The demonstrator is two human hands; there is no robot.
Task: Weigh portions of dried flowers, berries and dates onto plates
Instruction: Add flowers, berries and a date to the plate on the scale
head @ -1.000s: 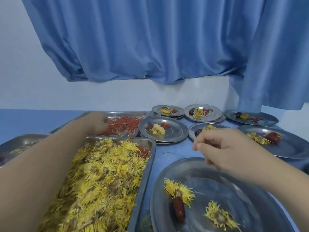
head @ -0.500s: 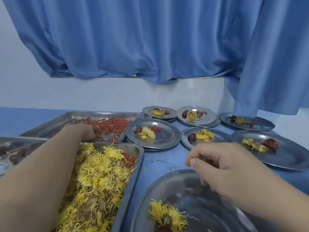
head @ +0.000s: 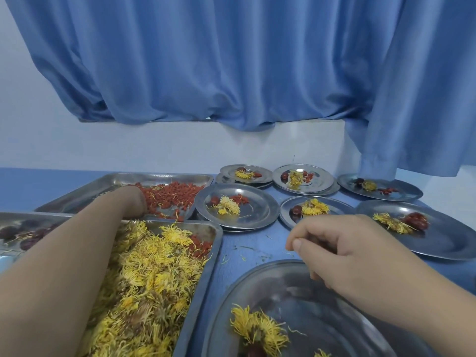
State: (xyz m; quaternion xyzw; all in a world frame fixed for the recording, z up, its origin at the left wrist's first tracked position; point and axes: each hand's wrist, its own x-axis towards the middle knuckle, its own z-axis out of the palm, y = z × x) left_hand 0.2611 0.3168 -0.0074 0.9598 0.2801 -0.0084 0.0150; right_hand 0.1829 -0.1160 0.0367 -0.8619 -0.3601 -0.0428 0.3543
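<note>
My left hand reaches over the flower tray into the heap of red berries. Its fingers curl down among them and the fingertips are buried. The berries lie in a steel tray. My right hand hovers over the far rim of the large front plate, fingers curled and thumb against the forefinger, with something small and dark pinched between them. On that plate lies a yellow dried flower. Yellow dried flowers fill the near tray. Dark dates lie in the left tray.
Several steel plates with portions of flower, berries and a date stand behind my right hand, among them the middle plate, one to its right and a right-hand plate. A blue curtain hangs over the white wall behind.
The view has tilted upward, so the front plate sits lower in frame. My left hand stays in the berry tray. My right hand keeps its pinch above the plate's far rim.
</note>
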